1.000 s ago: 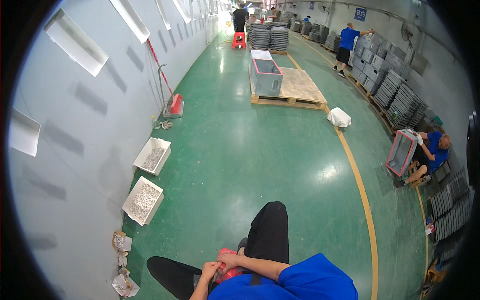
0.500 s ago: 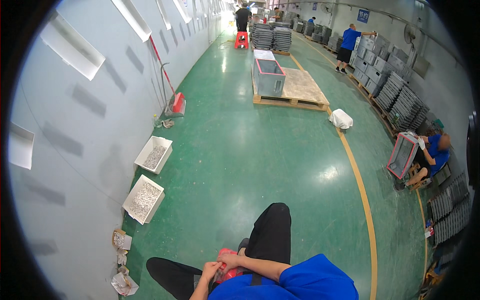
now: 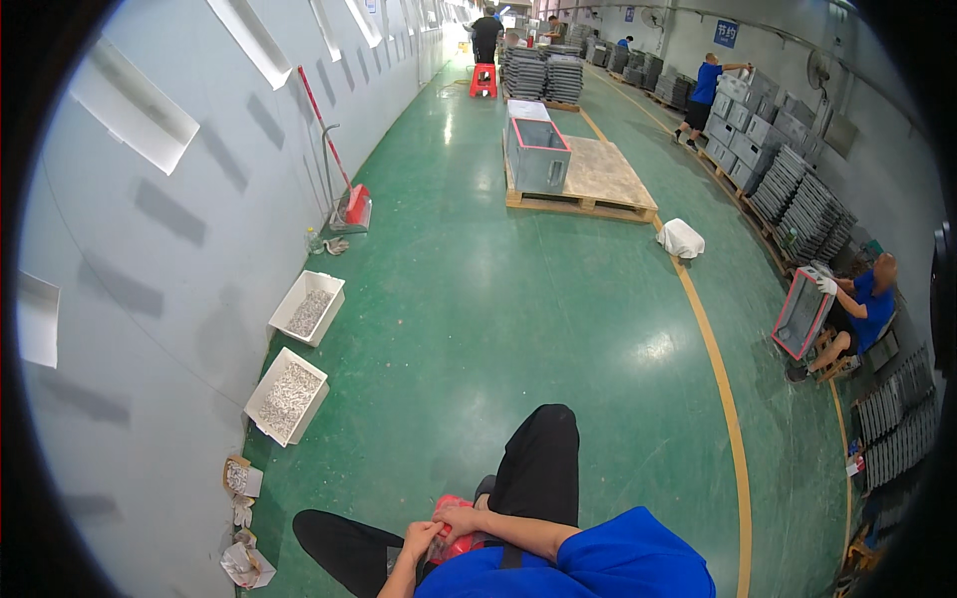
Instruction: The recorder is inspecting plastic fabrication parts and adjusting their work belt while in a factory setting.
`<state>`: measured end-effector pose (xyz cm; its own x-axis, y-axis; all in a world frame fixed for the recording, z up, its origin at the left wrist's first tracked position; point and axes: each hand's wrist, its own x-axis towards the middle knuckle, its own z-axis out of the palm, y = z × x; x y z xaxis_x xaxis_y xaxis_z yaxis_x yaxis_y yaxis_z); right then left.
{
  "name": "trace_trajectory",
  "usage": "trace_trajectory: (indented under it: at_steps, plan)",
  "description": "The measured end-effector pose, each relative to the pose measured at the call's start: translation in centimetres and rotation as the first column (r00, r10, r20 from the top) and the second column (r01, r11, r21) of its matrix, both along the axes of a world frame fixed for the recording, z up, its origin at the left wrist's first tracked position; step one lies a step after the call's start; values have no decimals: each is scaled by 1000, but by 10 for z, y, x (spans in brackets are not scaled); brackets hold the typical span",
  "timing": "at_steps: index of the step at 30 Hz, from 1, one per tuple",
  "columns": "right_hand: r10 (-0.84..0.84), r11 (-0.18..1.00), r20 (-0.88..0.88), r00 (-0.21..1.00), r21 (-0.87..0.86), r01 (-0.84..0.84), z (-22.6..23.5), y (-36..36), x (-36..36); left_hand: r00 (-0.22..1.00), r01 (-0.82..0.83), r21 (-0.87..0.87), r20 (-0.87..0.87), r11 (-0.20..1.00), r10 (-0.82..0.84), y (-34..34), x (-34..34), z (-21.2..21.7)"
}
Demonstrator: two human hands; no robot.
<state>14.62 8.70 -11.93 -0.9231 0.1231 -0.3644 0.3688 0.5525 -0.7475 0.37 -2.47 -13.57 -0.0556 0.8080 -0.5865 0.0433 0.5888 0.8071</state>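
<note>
I sit with my knees apart, and my hands meet low between my thighs. My left hand (image 3: 418, 540) has its fingers curled in against the right one. My right hand (image 3: 460, 519) lies closed over a red thing (image 3: 457, 547), perhaps a plastic seat, whose lower part is hidden by my arms and blue shirt. Both sets of fingers are bent; whether anything small is between them cannot be made out.
At left along the wall stand two white bins (image 3: 286, 397) of small pale pieces, small open boxes (image 3: 247, 565) and a red broom (image 3: 356, 204). Ahead, a grey crate (image 3: 539, 156) sits on a wooden pallet (image 3: 603, 179). A seated worker (image 3: 869, 304) at right handles a red-rimmed crate (image 3: 803, 312).
The seated worker's gloved hand has shifted on the red-rimmed crate. The standing worker by the stacked crates has stepped and leans more toward them. My hands stay put.
</note>
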Motion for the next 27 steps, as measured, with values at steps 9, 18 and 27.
trace_trajectory:
  at_steps: [9,18,27]
  plan:
    - [-56,998,-89,995,7,57,-8,-1,4,999,3,-12,40,1000,-2,3,2,11]
    - [-51,998,-112,992,22,54,-9,0,3,1000,15,-3,-6,1000,-15,3,-1,4]
    - [-48,999,-99,994,22,50,-8,-1,2,999,21,0,-44,1000,-21,2,-2,1]
